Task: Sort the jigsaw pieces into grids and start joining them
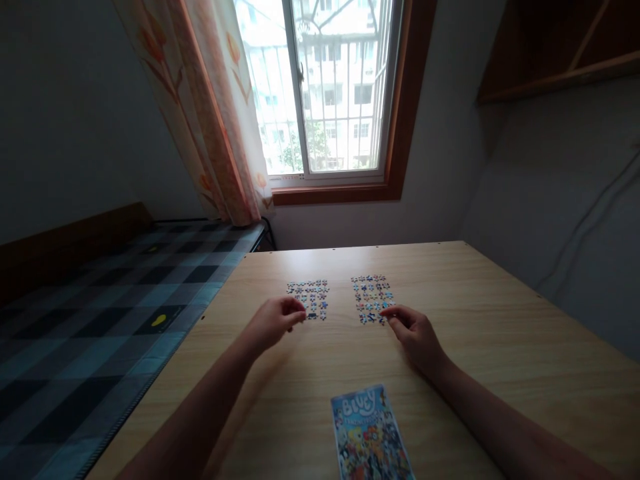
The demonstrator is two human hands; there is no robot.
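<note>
Small puzzle pieces lie in two grid-like groups on the wooden table. My left hand (275, 323) is by the near left corner of the left group (313, 290), fingers curled and thumb against the fingertips. Whatever is in that pinch is too small to make out. At the near right edge of the right group (371, 293), my right hand (416, 331) has thumb and forefinger closed together on a puzzle piece. Closer to me lies a picture card (369, 433) printed "BLUEY" with many cartoon figures; its lower end is cut off by the frame.
The light wooden table (500, 347) reaches toward the wall under a barred window (340, 100). To the left stands a bed with a checked cover (200, 273), beside a flowered curtain (200, 100). A wooden shelf (560, 83) hangs at the upper right.
</note>
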